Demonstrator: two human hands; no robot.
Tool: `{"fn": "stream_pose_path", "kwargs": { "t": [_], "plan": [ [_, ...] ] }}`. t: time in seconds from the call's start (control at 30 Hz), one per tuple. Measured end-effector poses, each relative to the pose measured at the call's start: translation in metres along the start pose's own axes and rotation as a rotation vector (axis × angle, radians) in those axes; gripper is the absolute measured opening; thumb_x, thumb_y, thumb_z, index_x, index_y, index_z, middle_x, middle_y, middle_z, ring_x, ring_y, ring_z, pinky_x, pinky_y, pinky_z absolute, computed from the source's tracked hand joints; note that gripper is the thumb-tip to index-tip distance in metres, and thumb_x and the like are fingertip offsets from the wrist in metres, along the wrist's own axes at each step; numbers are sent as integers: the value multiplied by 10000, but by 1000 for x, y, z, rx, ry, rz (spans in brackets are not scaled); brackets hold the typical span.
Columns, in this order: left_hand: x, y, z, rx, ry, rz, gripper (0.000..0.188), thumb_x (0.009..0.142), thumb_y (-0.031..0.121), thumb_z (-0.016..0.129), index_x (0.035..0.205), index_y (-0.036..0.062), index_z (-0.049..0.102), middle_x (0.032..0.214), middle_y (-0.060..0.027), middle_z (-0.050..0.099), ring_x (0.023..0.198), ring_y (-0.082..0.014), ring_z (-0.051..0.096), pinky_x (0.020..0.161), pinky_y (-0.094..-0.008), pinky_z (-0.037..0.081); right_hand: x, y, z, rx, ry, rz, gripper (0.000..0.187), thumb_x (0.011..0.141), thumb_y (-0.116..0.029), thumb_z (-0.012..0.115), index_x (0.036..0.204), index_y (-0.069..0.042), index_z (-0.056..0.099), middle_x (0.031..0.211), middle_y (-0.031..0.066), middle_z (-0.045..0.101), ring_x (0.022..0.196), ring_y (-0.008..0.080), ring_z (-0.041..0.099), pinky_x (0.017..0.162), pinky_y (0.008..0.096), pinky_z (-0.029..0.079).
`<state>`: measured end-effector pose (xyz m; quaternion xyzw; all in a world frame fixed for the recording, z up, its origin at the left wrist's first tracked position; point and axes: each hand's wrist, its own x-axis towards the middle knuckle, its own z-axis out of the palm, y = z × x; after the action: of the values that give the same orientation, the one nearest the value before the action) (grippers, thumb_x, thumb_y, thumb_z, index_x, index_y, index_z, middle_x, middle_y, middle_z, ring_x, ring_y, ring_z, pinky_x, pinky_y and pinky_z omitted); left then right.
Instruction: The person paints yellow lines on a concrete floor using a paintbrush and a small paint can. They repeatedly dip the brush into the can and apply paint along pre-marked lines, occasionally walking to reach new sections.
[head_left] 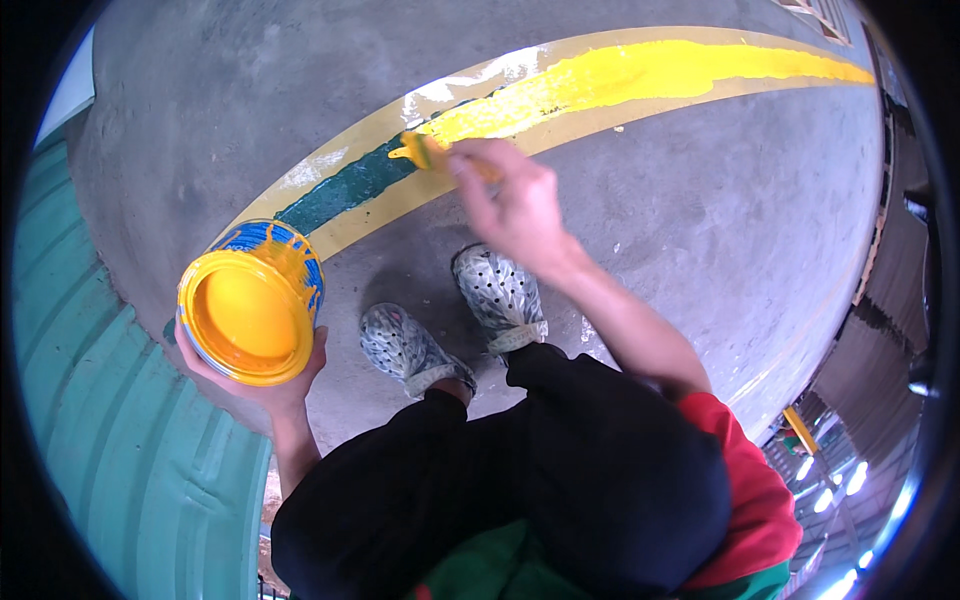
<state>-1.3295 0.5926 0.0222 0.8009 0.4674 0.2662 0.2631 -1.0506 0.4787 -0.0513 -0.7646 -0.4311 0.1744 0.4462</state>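
My left hand [270,393] is wrapped round a blue paint can [310,282] streaked with yellow drips. Its open mouth tilts toward me and shows yellow paint [247,313] inside. In my right hand [515,205] is a paintbrush [425,153], its bristles coated yellow, pressed to or just above the floor stripe. Fresh yellow paint [630,75] covers the stripe from the brush out to the far right. Between brush and can the stripe is dark green [350,188]. Tan masking tape [375,222] borders both long sides of it.
Grey concrete floor [690,190] surrounds the stripe. My feet, in patterned clogs [497,290], stand just on the near side of it. A green corrugated metal sheet [130,440] runs along the left. At the far right are a dark wall [870,370] and bright lights [840,485].
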Motion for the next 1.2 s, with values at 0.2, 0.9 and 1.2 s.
{"fn": "stream_pose_path", "kwargs": {
  "t": [0.2,0.9,1.2],
  "plan": [
    [-11,-3,1,6,16,-95,1338,461,171,939,1534,91,143,1450,-126,375,1340,-310,436,1174,-459,338,17,51,-77,-271,133,110,140,942,-96,653,1023,13,689,934,181,726,766,285,737,662,335,588],
    [-14,-4,-5,39,72,-83,1291,482,107,922,1532,108,171,1458,-113,376,1362,-305,420,1191,-446,339,7,46,-71,-212,72,220,181,962,-132,650,1036,19,716,992,204,742,816,268,749,644,344,607],
    [-15,-9,-19,-11,227,-94,1248,502,185,923,1533,91,226,1472,-126,397,1365,-310,429,1193,-452,325,8,38,-24,-496,-39,-287,175,818,-29,655,990,-41,625,872,106,657,729,275,660,570,404,573]
  ]
}}
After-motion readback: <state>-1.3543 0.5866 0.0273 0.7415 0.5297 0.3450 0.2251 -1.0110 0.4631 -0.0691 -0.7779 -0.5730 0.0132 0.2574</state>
